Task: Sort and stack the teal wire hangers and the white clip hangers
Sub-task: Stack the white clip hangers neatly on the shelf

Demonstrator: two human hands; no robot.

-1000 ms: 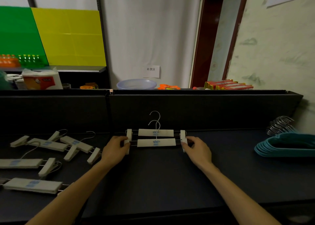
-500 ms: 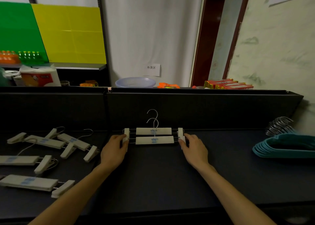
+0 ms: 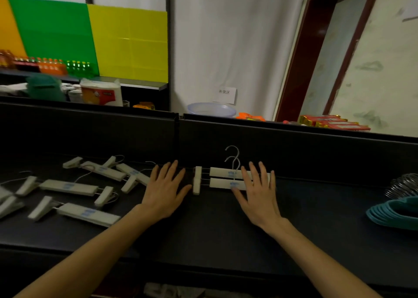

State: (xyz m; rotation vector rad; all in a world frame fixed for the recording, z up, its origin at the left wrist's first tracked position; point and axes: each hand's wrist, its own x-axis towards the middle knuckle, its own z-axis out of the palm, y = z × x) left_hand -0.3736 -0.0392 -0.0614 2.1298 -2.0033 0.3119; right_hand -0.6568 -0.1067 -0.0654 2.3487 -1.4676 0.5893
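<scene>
Dark worktop (image 3: 214, 230), head view.

White clip hangers, stacked pair (image 3: 222, 178): 2 counted, lying flat one just behind the other against the back wall of the worktop, bars parallel, both wire hooks pointing away from the person. Left-end clips are aligned and visible; right-end clips are hidden under the right hand.

Loose white clip hangers (image 3: 70, 187): on the left part of the worktop, scattered at mixed angles. About 4 bars can be counted, with more clips at the left frame edge; motion blur there prevents an exact count.

Teal wire hangers (image 3: 394, 214): one nested stack at the right edge, well apart from the white pair. Several rims show, number not countable. Their metal hooks (image 3: 404, 185) bunch together behind the stack.

Left hand (image 3: 166, 192): palm down, fingers spread and straight, grip apart, holding nothing. It lies just left of the pair's left-end clips; thumb tip near the clips, contact cannot be told.

Right hand (image 3: 260, 193): palm down, fingers spread, grip apart, not clamped on anything. Fingers lie over the right half of both bars; whether they press on them or hover just above cannot be told.

The stacked pair sits between the two hands.
</scene>
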